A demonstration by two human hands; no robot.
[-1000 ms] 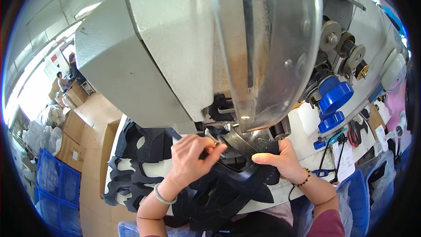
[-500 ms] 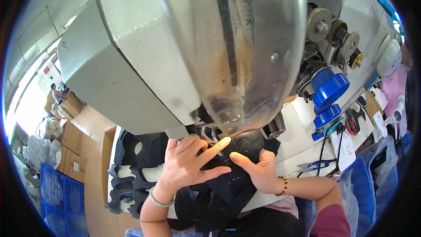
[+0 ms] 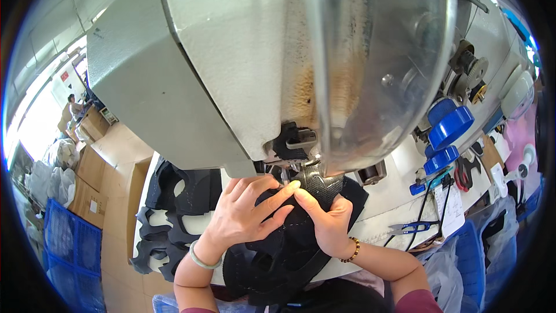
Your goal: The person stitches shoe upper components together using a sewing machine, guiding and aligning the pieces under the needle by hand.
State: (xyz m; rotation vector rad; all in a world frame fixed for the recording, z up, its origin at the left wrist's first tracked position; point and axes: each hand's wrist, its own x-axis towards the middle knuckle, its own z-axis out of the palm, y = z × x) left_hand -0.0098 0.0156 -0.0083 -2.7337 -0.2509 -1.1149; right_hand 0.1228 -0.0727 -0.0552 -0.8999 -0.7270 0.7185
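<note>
The left hand [image 3: 246,217] is lying with fingers spread flat on a black fabric piece [image 3: 289,243], pressing it down. The right hand [image 3: 327,220] is pinching the same piece, its fingertips meeting the left index finger just under the sewing machine [image 3: 231,64]; the needle itself is probably hidden there. Left of the left hand, a stack of black cut pieces [image 3: 168,208] is lying on the table [image 3: 394,197]. Right of the right hand, blue spools [image 3: 449,130] and blue-handled snips [image 3: 414,228] are sitting.
</note>
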